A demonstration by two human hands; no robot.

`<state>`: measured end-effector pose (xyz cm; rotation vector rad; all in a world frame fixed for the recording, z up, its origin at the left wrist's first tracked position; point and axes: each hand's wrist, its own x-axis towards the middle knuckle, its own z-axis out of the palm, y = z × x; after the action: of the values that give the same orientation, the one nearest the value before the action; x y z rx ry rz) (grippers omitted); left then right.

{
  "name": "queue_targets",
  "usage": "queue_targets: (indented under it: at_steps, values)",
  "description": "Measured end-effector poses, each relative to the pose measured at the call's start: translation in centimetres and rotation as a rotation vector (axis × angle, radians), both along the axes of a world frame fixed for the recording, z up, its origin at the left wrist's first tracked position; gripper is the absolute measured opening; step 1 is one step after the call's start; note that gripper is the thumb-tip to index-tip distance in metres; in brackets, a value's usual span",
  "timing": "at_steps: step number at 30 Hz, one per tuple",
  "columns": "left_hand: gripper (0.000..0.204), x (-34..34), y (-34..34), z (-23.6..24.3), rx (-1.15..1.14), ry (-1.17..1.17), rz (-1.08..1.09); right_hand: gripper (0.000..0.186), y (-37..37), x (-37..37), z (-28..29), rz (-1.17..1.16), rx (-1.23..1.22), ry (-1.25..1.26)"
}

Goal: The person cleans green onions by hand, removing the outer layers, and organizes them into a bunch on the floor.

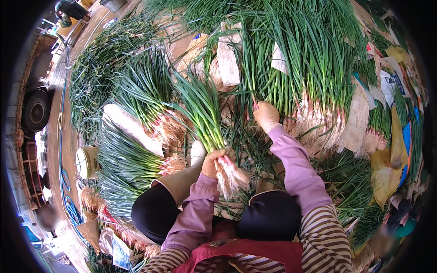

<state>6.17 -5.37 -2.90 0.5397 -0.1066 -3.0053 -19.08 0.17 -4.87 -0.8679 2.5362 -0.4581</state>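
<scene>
Far left: blue hose along the floor, then a lidded bucket. Next, two piles of spring onions, roots toward the right. Centre: left hand closed firmly round a bunch of spring onions, leaves angled up and away, roots below the fist. Right hand pinches a thin stalk near a large spring-onion heap. Far right: yellow sack.
</scene>
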Motion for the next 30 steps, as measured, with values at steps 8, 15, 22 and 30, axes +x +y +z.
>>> queue_targets:
  at_steps: [8, 15, 22, 30]
  values:
    - [0.033, 0.2, -0.1, 3.4, -0.213, 0.051, 0.147, 0.023, 9.9, -3.2, 9.2, -0.439, -0.768, -0.499]
    - [0.028, -3.1, 2.5, 2.8, -0.175, -0.127, 0.042, 0.030, 14.4, 0.4, 7.1, -0.645, -0.625, -0.632]
    - [0.018, -6.4, 3.9, 0.8, -0.343, -0.225, -0.156, 0.020, 14.8, 9.7, 5.0, 0.004, -0.694, -0.406]
    - [0.016, -6.0, 3.1, 0.4, -0.276, -0.228, -0.318, 0.041, 12.3, 5.6, 5.4, -0.395, -0.595, -0.892]
